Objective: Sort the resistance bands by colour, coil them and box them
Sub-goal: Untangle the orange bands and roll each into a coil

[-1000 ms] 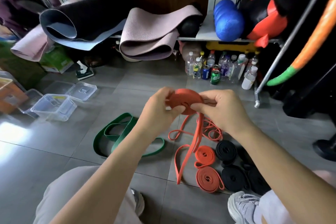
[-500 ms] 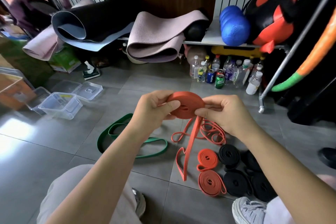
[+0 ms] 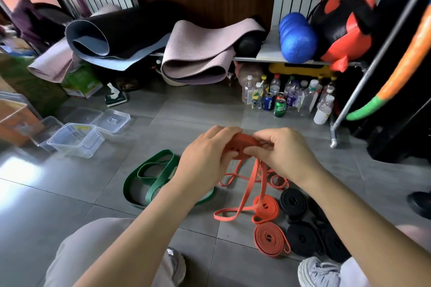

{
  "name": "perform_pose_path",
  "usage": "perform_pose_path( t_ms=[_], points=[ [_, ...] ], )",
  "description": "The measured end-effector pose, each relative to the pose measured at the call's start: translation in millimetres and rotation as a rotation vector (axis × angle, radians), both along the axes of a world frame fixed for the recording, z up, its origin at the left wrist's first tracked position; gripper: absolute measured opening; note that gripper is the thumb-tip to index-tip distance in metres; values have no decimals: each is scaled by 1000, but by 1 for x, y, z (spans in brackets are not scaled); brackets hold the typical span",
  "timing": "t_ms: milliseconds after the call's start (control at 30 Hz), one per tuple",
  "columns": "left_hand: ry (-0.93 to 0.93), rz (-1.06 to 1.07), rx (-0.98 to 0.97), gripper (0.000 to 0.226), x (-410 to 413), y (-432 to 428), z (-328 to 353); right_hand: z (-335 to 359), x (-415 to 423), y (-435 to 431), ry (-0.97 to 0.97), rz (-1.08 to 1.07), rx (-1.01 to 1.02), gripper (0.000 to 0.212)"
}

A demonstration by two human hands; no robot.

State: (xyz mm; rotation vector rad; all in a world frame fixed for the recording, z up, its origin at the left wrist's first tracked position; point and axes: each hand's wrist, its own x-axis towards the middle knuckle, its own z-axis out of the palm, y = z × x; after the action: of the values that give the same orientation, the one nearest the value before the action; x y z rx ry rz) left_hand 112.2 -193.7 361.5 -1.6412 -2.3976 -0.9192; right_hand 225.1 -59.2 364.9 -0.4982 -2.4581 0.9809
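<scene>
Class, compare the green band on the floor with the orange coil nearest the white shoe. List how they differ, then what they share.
Colour: the green band is dark green, the orange coil orange. State: the green band lies in loose open loops; the orange coil is wound into a flat spiral. Place: the green band lies further left; the orange coil sits beside black coils. Both rest on the tiled floor, unboxed.

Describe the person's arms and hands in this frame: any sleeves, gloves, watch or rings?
The left arm and right arm are bare as far as the frame shows, with no sleeve in sight. The left hand and right hand wear no gloves, and no ring, watch or wristband is visible. No tape or markings show on either one.
</scene>
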Motion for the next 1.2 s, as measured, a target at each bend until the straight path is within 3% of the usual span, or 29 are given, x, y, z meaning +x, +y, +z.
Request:
perform_pose_path(
  t_ms=[100, 233, 333, 567, 633, 667, 733, 800, 867, 967, 1200],
  points=[
    [-114, 79, 73, 26, -4, 1, 0, 3, -1, 2, 27, 10, -115, 18],
    [-628, 129, 307, 29, -8, 3, 7, 7, -2, 10, 95, 40, -268, 32],
    [-874, 80, 457, 33, -6, 4, 13, 9, -3, 11, 183, 50, -394, 31],
    [-1315, -14, 551, 19, -1, 7, 8, 8, -5, 0, 300, 69, -531, 25],
    [-1212, 37, 434, 18, -2, 9, 6, 7, -4, 0, 285, 49, -460, 26],
    [-1031, 82, 352, 22, -4, 8, 5, 6, -4, 1, 261, 29, -406, 27],
    [-487, 130, 183, 41, -10, 4, 1, 2, -3, 2, 161, 5, -285, 22],
    [-5, 32, 96, 60, -13, -1, -3, -1, -4, 0, 46, 23, -147, 20],
    [180, -66, 46, 49, -11, -3, -6, -3, -4, -5, -6, 36, -94, 17],
    [112, -62, 74, 34, -7, -5, -8, -2, -5, -7, 34, 17, -133, 18],
    [-376, 13, 310, 39, -10, -6, -1, -1, -3, 0, 106, 41, -329, 27]
  ],
)
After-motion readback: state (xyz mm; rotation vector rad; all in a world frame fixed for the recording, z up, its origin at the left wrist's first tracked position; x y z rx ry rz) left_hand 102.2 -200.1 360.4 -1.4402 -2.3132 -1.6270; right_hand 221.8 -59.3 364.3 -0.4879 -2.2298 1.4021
